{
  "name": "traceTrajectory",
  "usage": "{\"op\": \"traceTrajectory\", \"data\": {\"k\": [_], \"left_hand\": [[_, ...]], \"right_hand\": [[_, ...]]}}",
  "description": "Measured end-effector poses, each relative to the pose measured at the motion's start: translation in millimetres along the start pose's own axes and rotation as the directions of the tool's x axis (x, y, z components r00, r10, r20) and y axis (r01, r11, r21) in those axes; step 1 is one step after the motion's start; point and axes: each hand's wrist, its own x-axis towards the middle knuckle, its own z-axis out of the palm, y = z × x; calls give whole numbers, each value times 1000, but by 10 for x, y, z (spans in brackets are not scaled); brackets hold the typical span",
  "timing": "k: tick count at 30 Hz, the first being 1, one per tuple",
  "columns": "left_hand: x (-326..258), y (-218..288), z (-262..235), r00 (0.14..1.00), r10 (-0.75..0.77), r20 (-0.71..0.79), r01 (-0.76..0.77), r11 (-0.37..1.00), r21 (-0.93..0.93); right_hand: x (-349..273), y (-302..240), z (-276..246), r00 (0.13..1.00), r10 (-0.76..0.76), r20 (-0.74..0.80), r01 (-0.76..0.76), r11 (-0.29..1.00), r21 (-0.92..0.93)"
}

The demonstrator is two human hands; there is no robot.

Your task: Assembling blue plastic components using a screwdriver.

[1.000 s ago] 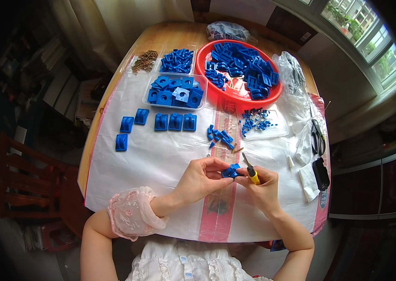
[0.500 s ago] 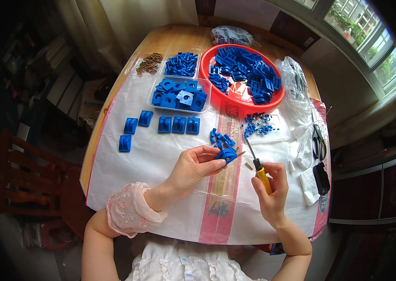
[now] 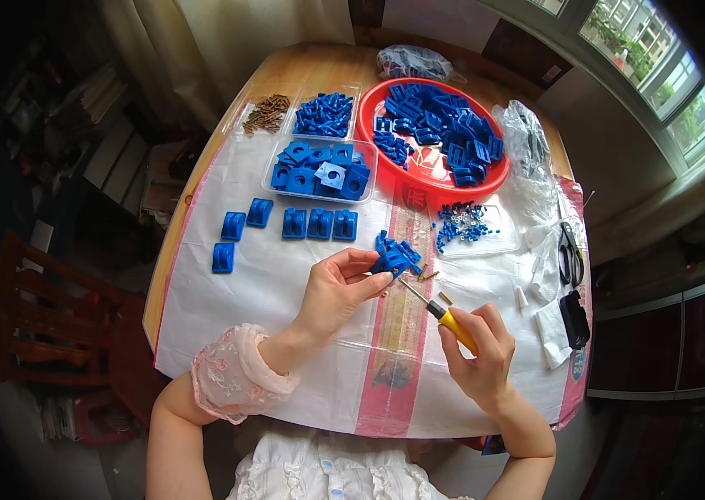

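My left hand (image 3: 337, 289) pinches a small blue plastic part (image 3: 388, 262) above the white sheet, beside a little cluster of like blue parts (image 3: 399, 249). My right hand (image 3: 477, 354) grips a yellow-handled screwdriver (image 3: 444, 315); its metal tip points up-left toward the held part and stops just short of it. A few brass screws (image 3: 430, 275) lie on the sheet close to the tip.
A red round tray (image 3: 419, 182) piled with blue parts sits at the back. Clear tubs hold blue blocks (image 3: 319, 173), smaller blue parts (image 3: 325, 113) and brown screws (image 3: 267, 112). Several assembled blue blocks (image 3: 286, 225) lie in a row. Small blue bits (image 3: 462, 223), plastic bags, scissors (image 3: 570, 250) lie right.
My two hands have drawn apart: the right hand pulled the screwdriver down and to the right, off the blue part, while the left hand carried the part up toward the blue cluster.
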Motion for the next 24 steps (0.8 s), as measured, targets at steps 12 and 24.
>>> {"op": "traceTrajectory", "data": {"k": [12, 24], "left_hand": [[7, -57, 12, 998, 64, 9, -65, 998, 22], [12, -98, 28, 995, 104, -4, -104, 994, 35]], "right_hand": [[6, 10, 17, 1000, 2, -2, -2, 1000, -16], [-19, 13, 20, 996, -88, -1, 86, 983, -160]]}}
